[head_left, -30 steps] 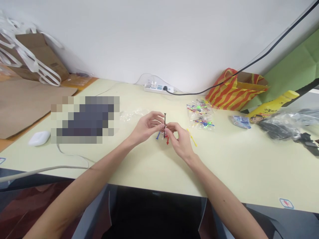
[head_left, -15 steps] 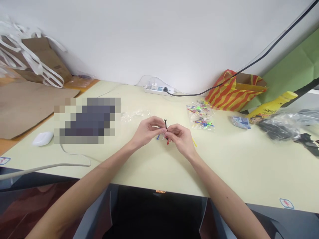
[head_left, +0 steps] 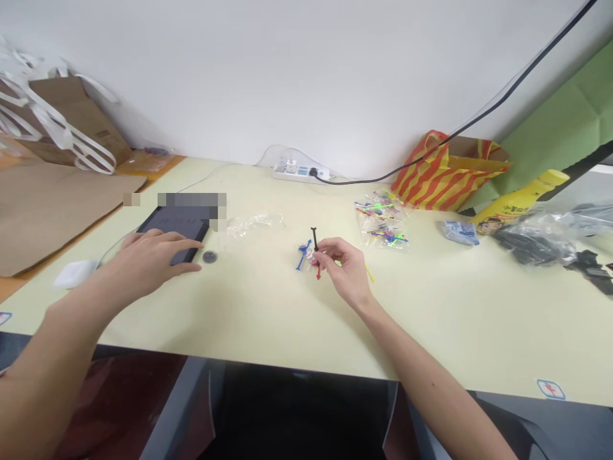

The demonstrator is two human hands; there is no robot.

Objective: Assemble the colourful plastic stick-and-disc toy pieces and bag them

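Observation:
My right hand [head_left: 343, 265] pinches a small black plastic stick with a forked end [head_left: 315, 237], held upright above the table. Just below and beside those fingers lie a blue plastic arrow piece [head_left: 302, 255], a red arrow-tipped piece [head_left: 318, 275] and a yellow piece [head_left: 370, 273], partly hidden by the hand. Over at the left, my left hand [head_left: 152, 259] is open, its fingers stretched across a dark tablet-like device [head_left: 179, 220]. The hand covers part of the device. A round dark disc [head_left: 209, 257] lies by its fingertips.
Clear bags of colourful plastic pieces [head_left: 383, 220] lie beyond my right hand. Behind stand a power strip [head_left: 299, 171] and a striped bag [head_left: 433, 176]. A yellow bottle [head_left: 522, 201] leans at the right. A white case [head_left: 74, 273] sits at the left, and crumpled clear plastic [head_left: 256, 222] lies mid-table.
My left hand has left the right hand and moved left onto the dark device, fingers spreading. My right hand stays in nearly the same place, still pinching the black stick.

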